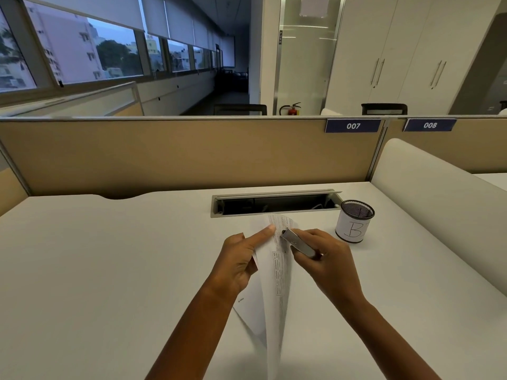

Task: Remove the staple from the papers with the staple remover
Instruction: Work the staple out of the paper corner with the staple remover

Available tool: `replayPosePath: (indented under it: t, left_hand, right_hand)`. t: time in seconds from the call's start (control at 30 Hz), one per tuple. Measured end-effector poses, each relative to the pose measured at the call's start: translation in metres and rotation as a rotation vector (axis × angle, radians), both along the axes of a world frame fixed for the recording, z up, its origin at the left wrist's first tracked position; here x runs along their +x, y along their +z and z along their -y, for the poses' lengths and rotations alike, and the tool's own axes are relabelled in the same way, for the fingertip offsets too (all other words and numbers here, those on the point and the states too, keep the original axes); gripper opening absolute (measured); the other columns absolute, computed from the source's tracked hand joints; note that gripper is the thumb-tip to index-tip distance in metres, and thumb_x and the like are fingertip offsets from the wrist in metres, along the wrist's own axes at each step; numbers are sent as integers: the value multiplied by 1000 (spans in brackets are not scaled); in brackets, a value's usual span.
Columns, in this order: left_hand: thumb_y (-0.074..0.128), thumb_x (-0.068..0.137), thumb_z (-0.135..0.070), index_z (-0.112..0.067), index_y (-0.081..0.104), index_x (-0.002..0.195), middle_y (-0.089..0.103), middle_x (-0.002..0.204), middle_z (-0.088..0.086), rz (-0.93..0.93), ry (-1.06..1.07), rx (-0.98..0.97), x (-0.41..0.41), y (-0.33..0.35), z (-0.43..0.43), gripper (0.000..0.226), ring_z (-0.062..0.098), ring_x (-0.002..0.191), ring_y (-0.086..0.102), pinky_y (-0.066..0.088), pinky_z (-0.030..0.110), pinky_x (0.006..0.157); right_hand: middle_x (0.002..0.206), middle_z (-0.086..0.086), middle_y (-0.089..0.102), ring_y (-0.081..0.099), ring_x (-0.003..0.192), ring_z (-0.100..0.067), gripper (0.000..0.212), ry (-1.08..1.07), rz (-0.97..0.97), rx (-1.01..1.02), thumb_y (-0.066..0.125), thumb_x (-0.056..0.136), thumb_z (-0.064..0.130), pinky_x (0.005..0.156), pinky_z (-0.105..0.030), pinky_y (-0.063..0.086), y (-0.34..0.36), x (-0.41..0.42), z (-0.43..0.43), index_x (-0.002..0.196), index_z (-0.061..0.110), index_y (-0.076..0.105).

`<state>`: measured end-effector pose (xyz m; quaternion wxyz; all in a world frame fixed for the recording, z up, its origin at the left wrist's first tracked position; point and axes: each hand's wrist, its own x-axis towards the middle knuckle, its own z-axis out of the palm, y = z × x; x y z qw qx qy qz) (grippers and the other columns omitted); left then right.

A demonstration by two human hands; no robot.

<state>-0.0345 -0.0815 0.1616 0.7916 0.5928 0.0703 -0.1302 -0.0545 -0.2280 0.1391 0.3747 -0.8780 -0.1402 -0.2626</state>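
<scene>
A few white printed papers [277, 272] are held up off the desk, bent lengthwise, their far corner curling near the cable slot. My left hand [241, 261] grips the papers' left side, with one finger stretched along the upper edge. My right hand [323, 259] holds a silver metal staple remover [297, 242], whose dark tip touches the papers near the top corner. The staple itself is too small to make out.
A black mesh pen cup [355, 222] wrapped in white paper marked "B" stands to the right. An open cable slot [274, 204] lies just behind the papers. A beige partition [178, 154] closes the desk's [96, 270] far edge, and a white divider [439, 193] runs along the right.
</scene>
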Motion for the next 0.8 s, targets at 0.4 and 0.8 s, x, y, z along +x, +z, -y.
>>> replayPosePath:
  t: [0.4,0.8]
  left_hand:
    - [60,80,-26,-9,56,98,63,82,8,32,44,63,-2,-2,1,25,22,69,61,52,23,55]
    - [60,82,-26,-6,55,98,58,95,15,92,132,214,-7,1,5,26,34,89,55,47,40,80]
  right_hand:
    - [89,-9,74,67,70,-25,31,16,51,-236,66,72,19,53,-15,42,11,-4,2,101,11,71]
    - [72,-3,75,66,49,-17,28,4,244,-547,72,59,20,49,-10,34,24,-5,-5,85,13,74]
